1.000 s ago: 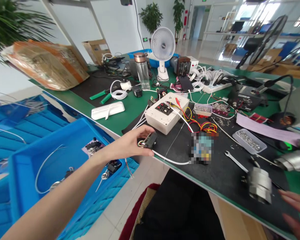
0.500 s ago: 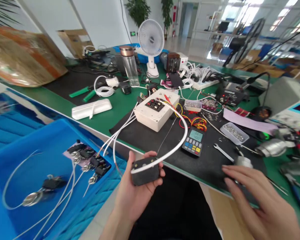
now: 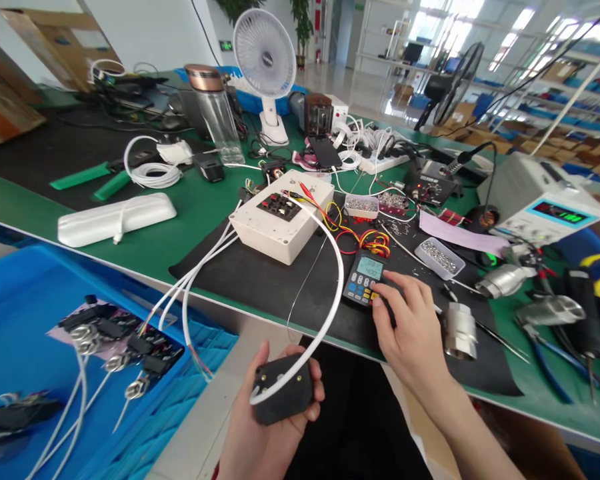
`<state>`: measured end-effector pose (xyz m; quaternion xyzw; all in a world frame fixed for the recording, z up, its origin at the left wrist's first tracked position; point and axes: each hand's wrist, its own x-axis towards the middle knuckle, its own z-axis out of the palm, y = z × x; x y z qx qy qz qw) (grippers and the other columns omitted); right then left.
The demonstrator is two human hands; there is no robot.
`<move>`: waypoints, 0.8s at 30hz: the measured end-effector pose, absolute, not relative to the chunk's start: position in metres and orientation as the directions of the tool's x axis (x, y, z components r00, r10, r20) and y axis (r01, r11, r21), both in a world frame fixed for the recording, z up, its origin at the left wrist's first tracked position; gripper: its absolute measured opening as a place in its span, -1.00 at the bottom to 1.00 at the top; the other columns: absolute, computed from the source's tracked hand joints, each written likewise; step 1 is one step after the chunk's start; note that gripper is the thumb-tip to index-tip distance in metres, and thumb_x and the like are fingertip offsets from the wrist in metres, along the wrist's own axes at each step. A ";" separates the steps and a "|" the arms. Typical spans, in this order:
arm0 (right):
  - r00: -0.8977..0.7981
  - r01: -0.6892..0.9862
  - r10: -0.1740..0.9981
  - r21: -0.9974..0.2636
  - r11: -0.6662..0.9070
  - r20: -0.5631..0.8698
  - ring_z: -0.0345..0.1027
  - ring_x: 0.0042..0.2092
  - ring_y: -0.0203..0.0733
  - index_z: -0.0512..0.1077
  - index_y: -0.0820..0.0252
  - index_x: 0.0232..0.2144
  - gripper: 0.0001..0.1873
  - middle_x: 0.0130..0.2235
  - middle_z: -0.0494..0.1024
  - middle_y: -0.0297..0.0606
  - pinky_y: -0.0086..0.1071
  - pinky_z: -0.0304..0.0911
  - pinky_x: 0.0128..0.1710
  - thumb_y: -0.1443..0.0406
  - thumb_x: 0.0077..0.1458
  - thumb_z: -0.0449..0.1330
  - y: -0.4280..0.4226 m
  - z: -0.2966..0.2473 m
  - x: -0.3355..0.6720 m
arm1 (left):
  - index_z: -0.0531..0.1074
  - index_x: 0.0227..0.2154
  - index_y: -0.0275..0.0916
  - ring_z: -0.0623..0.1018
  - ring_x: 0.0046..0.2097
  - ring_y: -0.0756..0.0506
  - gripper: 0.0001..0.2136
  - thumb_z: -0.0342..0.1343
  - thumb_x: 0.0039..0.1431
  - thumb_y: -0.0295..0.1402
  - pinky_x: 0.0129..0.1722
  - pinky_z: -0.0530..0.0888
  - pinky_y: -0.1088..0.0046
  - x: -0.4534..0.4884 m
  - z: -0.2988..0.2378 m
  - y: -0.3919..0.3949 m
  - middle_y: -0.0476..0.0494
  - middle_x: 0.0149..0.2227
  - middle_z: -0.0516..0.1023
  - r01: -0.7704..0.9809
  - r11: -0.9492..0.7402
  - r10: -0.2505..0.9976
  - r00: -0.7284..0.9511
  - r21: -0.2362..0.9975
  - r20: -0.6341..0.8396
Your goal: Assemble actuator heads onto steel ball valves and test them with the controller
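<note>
My left hand (image 3: 267, 427) is closed round a small black module (image 3: 281, 397) held below the table's front edge. A white cable (image 3: 330, 293) arcs from the module up to the white control box (image 3: 280, 223) on the black mat. My right hand (image 3: 413, 323) rests on the mat with its fingers bent, fingertips touching the lower right corner of a small keypad controller with a lit display (image 3: 363, 277). A silver metal cylinder (image 3: 459, 330) stands just right of that hand.
A blue bin (image 3: 20, 313) at my left holds black modules with white cables. Trays of screws (image 3: 437, 257), a wrench, pliers, a soldering station (image 3: 430, 183), a desk fan (image 3: 265, 67), a bottle (image 3: 215, 110) and a bench power supply (image 3: 540, 203) crowd the green table.
My left hand brought the black module off the table edge toward me, trailing its white cable. My right hand moved left from beside the silver cylinder onto the keypad controller.
</note>
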<state>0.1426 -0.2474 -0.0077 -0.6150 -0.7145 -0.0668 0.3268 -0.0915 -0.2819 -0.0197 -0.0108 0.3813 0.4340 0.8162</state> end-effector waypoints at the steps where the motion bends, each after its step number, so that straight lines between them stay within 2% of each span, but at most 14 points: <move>1: -0.022 0.922 0.835 -0.311 0.230 0.550 0.28 0.19 0.13 0.49 0.14 0.05 -0.77 0.17 0.46 -0.06 0.15 0.31 0.19 0.35 0.40 0.15 -0.246 -0.008 0.142 | 0.53 -0.20 -0.31 0.61 -0.36 -0.17 -0.70 0.05 0.43 -0.16 -0.44 0.51 0.43 -0.090 -0.018 -0.282 -0.31 -0.31 0.61 -0.712 0.630 0.695 0.341 0.309 -0.633; 10: 0.048 0.903 0.826 -0.378 0.205 0.562 0.32 0.14 0.06 0.49 0.14 -0.07 -0.83 0.12 0.48 -0.11 0.05 0.31 0.16 0.39 0.41 0.11 -0.244 -0.010 0.140 | 0.46 -0.30 -0.27 0.60 -0.41 -0.13 -0.69 0.05 0.42 -0.12 -0.50 0.43 0.50 -0.083 -0.015 -0.281 -0.23 -0.36 0.57 -0.653 0.718 0.627 0.457 0.240 -0.631; 14: 0.069 0.896 0.814 -0.394 0.203 0.576 0.34 0.10 0.03 0.48 0.12 -0.17 -0.84 0.09 0.52 -0.17 0.02 0.32 0.11 0.42 0.39 0.11 -0.247 -0.008 0.142 | 0.44 -0.30 -0.27 0.59 -0.43 -0.15 -0.70 0.05 0.40 -0.11 -0.52 0.42 0.47 -0.082 -0.017 -0.279 -0.22 -0.37 0.55 -0.646 0.737 0.597 0.485 0.198 -0.639; 18: 0.072 0.891 0.805 -0.401 0.214 0.589 0.35 0.10 0.04 0.50 0.11 -0.16 -0.84 0.09 0.53 -0.18 0.04 0.33 0.10 0.42 0.36 0.14 -0.248 -0.007 0.143 | 0.44 -0.30 -0.25 0.59 -0.43 -0.15 -0.70 0.08 0.38 -0.10 -0.52 0.44 0.45 -0.081 -0.017 -0.276 -0.21 -0.37 0.55 -0.624 0.763 0.562 0.512 0.169 -0.649; 24: 0.062 0.893 0.816 -0.397 0.212 0.575 0.34 0.10 0.07 0.52 0.12 -0.17 -0.84 0.10 0.52 -0.15 0.10 0.33 0.13 0.43 0.35 0.16 -0.248 -0.008 0.142 | 0.50 -0.30 -0.28 0.60 -0.42 -0.17 -0.61 -0.09 0.47 -0.13 -0.54 0.43 0.48 -0.078 -0.022 -0.271 -0.26 -0.38 0.55 -0.613 0.758 0.613 0.550 0.225 -0.568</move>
